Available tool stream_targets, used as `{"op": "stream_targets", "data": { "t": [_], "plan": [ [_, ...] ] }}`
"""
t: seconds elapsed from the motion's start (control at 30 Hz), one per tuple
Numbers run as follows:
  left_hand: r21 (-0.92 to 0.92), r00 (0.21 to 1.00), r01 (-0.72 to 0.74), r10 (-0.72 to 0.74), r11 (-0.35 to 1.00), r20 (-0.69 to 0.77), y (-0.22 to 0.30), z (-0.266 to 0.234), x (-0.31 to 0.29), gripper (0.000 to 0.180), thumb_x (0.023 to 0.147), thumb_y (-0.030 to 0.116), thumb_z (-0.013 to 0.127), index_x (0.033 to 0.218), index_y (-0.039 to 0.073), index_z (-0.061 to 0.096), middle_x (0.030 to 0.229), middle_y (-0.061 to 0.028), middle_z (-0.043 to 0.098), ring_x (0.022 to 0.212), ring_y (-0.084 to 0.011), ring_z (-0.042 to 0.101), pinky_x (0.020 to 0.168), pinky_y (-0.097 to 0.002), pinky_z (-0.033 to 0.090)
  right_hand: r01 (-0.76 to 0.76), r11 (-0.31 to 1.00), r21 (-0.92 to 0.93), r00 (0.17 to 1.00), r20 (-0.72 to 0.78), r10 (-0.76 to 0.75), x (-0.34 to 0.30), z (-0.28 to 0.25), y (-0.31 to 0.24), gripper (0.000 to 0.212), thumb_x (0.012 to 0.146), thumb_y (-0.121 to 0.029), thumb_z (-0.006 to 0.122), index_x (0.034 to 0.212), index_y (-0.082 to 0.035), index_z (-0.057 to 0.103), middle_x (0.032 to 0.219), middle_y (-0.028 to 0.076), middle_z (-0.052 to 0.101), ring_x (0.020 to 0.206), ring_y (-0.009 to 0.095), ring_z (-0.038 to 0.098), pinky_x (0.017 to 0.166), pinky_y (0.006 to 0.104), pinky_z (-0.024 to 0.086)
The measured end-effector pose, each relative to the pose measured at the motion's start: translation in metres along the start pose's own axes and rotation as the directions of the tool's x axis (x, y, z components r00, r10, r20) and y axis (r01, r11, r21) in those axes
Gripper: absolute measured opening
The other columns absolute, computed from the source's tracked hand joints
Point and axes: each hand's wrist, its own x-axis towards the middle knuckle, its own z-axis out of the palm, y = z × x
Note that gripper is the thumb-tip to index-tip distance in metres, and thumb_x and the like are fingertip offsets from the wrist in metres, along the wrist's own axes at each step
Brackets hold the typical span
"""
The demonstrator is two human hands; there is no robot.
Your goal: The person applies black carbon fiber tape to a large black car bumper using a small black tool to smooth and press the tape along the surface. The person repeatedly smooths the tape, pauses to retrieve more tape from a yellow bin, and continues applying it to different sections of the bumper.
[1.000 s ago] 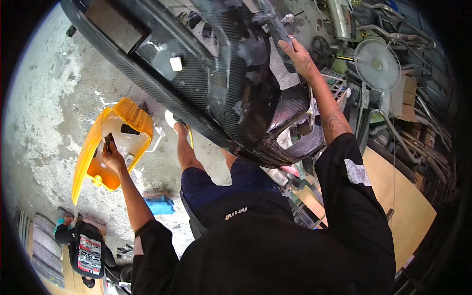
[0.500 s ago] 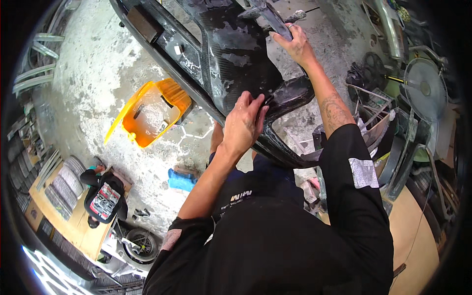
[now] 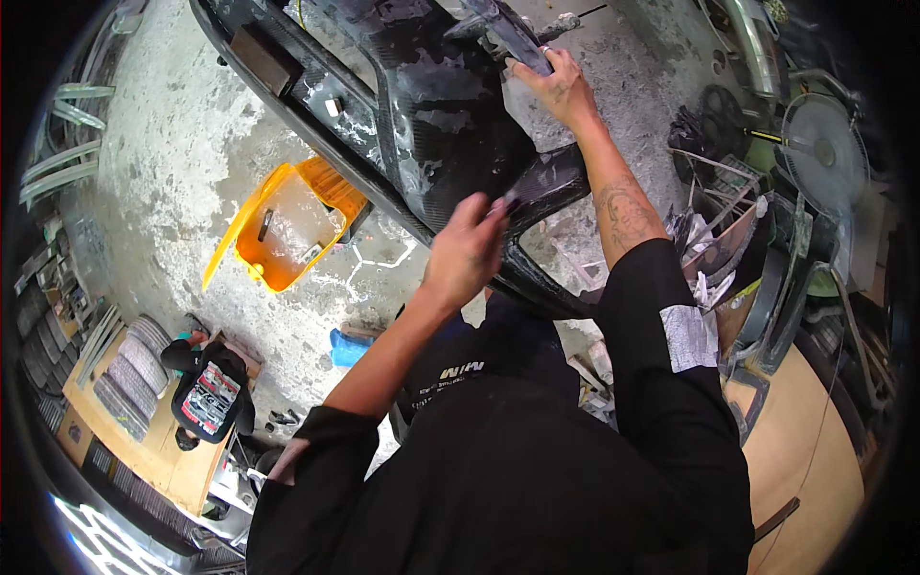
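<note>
Right, your hands are apart, both working at the large black carbon-weave panel (image 3: pixel 450 144) that runs from far left to the middle in front of you. Your right hand (image 3: pixel 563 91) is clamped around the end of a grey bar-like arm (image 3: pixel 513 38) at the panel's far right side. Your left hand (image 3: pixel 465 251) is at the panel's near end, fingers curled and motion-blurred; can't tell whether it grips anything. On the panel's left part: a small white block (image 3: pixel 333 106) and, farther off, a dark brown rectangular block (image 3: pixel 265 59). Floor to the left: a hollow yellow-orange plastic shell (image 3: pixel 331 182) with a slim dark bar (image 3: pixel 264 225) inside. Nearer you, a crumpled bright blue item (image 3: pixel 350 347). Co-worker in a black top (image 3: pixel 206 388) near left, well apart. Round grey fan (image 3: pixel 826 144) far right.
</note>
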Motion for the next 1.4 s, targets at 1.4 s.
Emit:
{"op": "stream_targets", "data": {
  "t": [1.4],
  "plan": [
    [0.043,0.993,0.111,-0.113,0.993,0.042,0.021,-0.002,0.005,0.026,0.095,0.009,0.069,0.12,0.002,0.071,0.113,-0.0175,0.062,0.099,-0.035,0.068,0.078,-0.0425,0.059,0.482,0.733,-0.48,0.826,-0.031,-0.563,0.007,0.015,0.036,0.045,0.097,-0.019,0.063,0.133,-0.047,0.067,0.129,0.018,0.062,0.121,0.038,0.062,0.101,0.0445,0.053]
  ]
}}
